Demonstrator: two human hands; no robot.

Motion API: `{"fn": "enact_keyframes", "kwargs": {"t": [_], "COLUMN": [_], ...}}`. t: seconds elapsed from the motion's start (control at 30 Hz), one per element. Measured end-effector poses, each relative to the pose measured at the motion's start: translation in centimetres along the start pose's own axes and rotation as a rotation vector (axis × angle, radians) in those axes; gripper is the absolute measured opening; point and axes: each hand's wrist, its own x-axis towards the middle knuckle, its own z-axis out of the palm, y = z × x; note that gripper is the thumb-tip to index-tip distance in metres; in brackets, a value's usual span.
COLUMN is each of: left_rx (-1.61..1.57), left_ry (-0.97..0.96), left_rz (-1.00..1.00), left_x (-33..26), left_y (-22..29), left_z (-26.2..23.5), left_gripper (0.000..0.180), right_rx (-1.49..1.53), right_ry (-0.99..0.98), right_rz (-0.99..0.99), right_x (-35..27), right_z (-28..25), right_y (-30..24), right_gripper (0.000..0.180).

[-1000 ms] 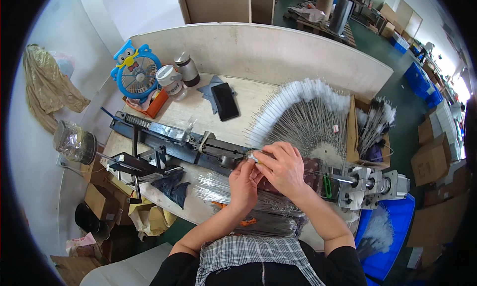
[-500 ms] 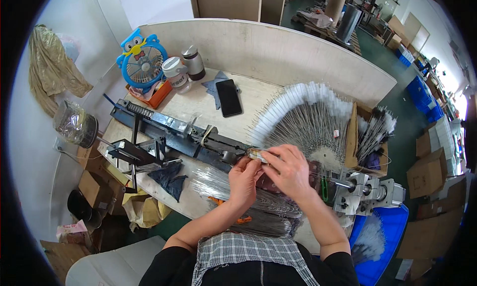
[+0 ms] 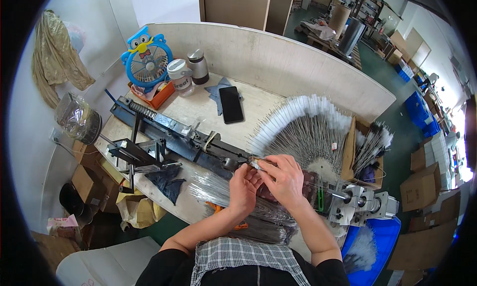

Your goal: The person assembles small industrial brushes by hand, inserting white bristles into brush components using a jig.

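I have the right hand [image 3: 284,179] pinching a small pale piece [image 3: 255,164] in its fingertips, at the end of a dark metal fixture [image 3: 224,148]. The left hand [image 3: 243,191] curls just beside; I can't tell its grip. Both have stayed there since the earlier frame. Beyond, thin wire brushes [image 3: 302,129] with fluffy white tips fan out.

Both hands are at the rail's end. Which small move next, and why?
Probably steady the small whitish piece with the left hand before loosening the right hand, which seems to pinch it beside the black metal rail; the left hand is close by.
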Motion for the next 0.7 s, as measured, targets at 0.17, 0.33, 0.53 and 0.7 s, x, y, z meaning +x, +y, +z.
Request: {"fn": "enact_keyframes", "kwargs": {"t": [0.17, 0.33, 0.53, 0.7], "left_rx": [0.046, 0.122, 0.113, 0.104], "left_ry": [-0.016, -0.051, -0.016, -0.030], "left_rz": [0.003, 0.039, 0.041, 0.039], "left_x": [0.1, -0.3, -0.2, -0.4], "left_y": [-0.2, 0.2, -0.1, 0.4], "left_z": [0.6, 1.1, 0.9, 1.4], "left_gripper": [0.023, 0.021, 0.010, 0.004], "right_rx": [0.025, -0.033, -0.081, -0.059], "right_ry": [-0.009, 0.040, 0.052, 0.044], "right_rz": [0.043, 0.088, 0.031, 0.037], "right_x": [0.1, 0.0, -0.8, -0.9], "right_z": [-0.2, 0.4, -0.8, -0.8], "right_y": [0.2, -0.5, 0.3, 0.3], "right_gripper": [0.025, 0.026, 0.025, 0.022]}}
